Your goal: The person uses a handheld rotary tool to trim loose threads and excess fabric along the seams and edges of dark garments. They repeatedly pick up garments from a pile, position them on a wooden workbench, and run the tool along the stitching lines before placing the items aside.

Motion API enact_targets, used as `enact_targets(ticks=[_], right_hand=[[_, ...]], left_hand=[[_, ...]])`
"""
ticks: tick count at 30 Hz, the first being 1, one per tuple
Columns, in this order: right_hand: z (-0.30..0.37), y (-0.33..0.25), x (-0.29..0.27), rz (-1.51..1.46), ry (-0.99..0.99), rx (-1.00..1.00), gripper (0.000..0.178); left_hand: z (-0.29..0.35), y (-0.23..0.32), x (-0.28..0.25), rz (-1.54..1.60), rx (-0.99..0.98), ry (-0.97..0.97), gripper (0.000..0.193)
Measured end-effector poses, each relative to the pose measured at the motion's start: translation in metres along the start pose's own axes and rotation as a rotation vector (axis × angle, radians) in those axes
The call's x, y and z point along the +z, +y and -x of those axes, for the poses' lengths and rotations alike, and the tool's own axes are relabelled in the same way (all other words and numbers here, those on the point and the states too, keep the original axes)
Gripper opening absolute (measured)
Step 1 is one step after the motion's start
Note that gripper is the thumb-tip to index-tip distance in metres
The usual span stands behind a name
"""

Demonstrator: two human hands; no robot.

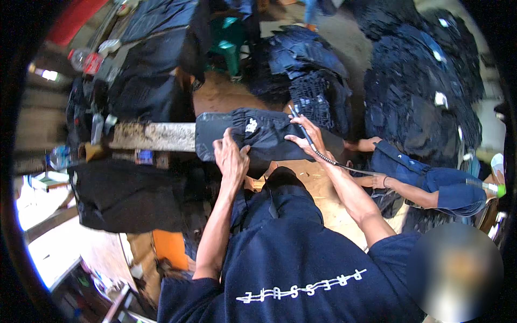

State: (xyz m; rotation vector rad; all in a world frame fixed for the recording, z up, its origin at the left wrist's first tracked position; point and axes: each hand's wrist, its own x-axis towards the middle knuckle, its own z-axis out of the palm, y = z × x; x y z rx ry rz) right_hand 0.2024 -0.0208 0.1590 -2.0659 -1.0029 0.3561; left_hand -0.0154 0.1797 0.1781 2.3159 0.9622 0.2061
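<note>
A black garment [272, 141] with a gathered elastic waistband and a small white print is pulled over a narrow dark board. The board's rounded end [211, 134] sticks out to the left of the waistband. My left hand [231, 160] rests at the board's near edge beside the waistband, index finger stretched out and thumb apart. In my right hand [314, 139] is a slim pen-like tool [302, 128], its coiled cord [326, 158] trailing right along my forearm. That hand also lies against the garment's right part. Whether my left fingertips touch the cloth cannot be told.
A pale, stained plank [153, 136] runs left from the board. Dark garments lie piled at the far centre [309, 59] and right [420, 86], with a black cloth [126, 196] near left. Another person's arms [409, 191] are close on the right. A green stool [229, 46] stands beyond.
</note>
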Motion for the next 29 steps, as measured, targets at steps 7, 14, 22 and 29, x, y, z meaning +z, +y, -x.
enact_targets(ticks=[7,14,22,29], right_hand=[[-0.046,-0.011,0.084,-0.232,-0.120,-0.244,0.056],[-0.057,-0.021,0.089,-0.455,0.000,-0.192,0.030],[-0.056,-0.011,0.093,-0.743,-0.017,0.019,0.030],[-0.060,0.002,0.101,-0.733,-0.020,-0.037,0.042]], left_hand=[[-0.015,-0.055,-0.040,0.126,-0.230,0.249,0.071],[-0.010,-0.016,-0.002,-0.142,-0.010,0.207,0.067],[-0.050,-0.034,-0.017,-0.251,-0.023,0.022,0.044],[-0.057,-0.048,-0.044,0.268,-0.104,-0.195,0.073]])
